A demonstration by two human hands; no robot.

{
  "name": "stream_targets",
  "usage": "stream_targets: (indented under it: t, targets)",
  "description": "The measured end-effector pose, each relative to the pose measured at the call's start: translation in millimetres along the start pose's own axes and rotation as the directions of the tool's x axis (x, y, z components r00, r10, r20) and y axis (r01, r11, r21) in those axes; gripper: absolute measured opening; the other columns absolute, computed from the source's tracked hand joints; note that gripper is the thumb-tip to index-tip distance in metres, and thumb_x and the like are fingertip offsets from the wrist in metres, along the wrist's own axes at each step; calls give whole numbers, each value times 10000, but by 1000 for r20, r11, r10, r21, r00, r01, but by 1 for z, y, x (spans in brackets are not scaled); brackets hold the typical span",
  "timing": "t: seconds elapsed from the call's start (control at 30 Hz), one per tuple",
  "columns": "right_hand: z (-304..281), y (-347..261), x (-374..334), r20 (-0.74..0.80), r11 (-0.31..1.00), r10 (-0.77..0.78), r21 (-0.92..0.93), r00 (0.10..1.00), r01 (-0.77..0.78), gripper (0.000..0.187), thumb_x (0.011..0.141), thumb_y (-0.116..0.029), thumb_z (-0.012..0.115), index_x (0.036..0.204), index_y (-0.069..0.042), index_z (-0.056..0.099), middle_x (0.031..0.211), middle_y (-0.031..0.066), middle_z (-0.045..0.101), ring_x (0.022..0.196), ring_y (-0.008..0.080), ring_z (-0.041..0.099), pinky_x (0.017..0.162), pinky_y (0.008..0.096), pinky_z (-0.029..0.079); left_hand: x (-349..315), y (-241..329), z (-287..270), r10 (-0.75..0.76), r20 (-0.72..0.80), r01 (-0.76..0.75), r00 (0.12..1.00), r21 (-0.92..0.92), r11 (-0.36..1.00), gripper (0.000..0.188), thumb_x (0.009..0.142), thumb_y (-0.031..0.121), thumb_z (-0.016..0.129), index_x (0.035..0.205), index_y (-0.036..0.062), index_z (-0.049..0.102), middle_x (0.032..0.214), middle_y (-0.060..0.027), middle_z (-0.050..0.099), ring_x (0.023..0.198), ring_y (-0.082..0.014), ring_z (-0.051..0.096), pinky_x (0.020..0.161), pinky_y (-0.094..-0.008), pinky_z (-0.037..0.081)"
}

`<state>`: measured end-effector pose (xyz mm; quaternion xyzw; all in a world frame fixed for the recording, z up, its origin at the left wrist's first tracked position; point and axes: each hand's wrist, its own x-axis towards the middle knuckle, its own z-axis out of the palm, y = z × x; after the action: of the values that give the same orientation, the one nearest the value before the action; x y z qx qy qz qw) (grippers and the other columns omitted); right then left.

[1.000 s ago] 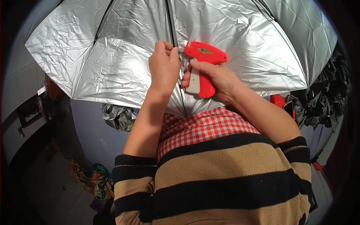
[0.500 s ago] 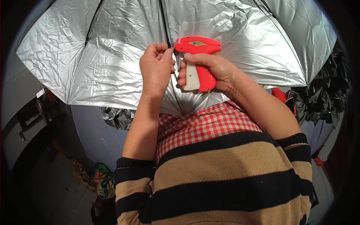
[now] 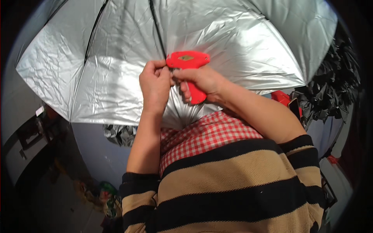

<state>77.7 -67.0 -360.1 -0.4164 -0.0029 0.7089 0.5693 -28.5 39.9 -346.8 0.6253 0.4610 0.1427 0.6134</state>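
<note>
A wide umbrella (image 3: 110, 91) with a silvery inner face and dark ribs is spread in front of me. My left hand (image 3: 154, 83) is closed in a pinch on the umbrella, at the lower part of a black rib (image 3: 157, 29). In my right hand (image 3: 202, 80) is a red tagging gun (image 3: 196, 60), its handle gripped in my fingers. The gun's nose points left and sits right by my left fingertips. Its white trigger is hidden, and so is the exact bit of fabric between my left fingers.
A red-and-white checked cloth (image 3: 211, 130) covers my lap under the umbrella's near edge. Crumpled black plastic (image 3: 330, 83) lies at the right, beside a red thing (image 3: 280, 97). Silvery crumpled material (image 3: 118, 134) shows at the left below the edge.
The tagging gun has moved left and down, close against my left fingers. Its white trigger, visible before, is now out of sight. The umbrella has shifted slightly left.
</note>
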Motion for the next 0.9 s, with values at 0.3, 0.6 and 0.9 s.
stream_targets:
  t: [0.3, 0.6, 0.9]
  targets:
    - [11, -63, -52, -134, 996, -91, -11, 987, 90, 262, 867, -282, 626, 928, -30, 589, 816, 99, 629, 765, 201, 634, 656, 355, 539, 59, 36, -132, 436, 1, -95, 900, 976, 193, 505, 720, 107, 726, 1138, -27, 478, 988, -211, 563, 920, -337, 552, 806, -408, 458]
    - [-1, -40, -10, -191, 940, -326, 41, 926, 340, 253, 864, -266, 635, 962, -38, 582, 851, 100, 638, 806, 201, 643, 717, 350, 546, 93, 60, 28, 691, -32, -434, 722, 757, 489, 615, 729, 156, 712, 1249, 6, 419, 1148, -245, 484, 1070, -388, 477, 888, -454, 416]
    - [-21, -99, 21, -157, 975, -215, 16, 964, 220, 279, 846, -250, 657, 987, -20, 585, 860, 107, 649, 745, 206, 664, 701, 336, 557, 107, 58, 26, 418, 112, -420, 901, 462, 781, 517, 791, 27, 601, 1276, 36, 421, 739, -122, 592, 634, -253, 618, 629, -353, 515]
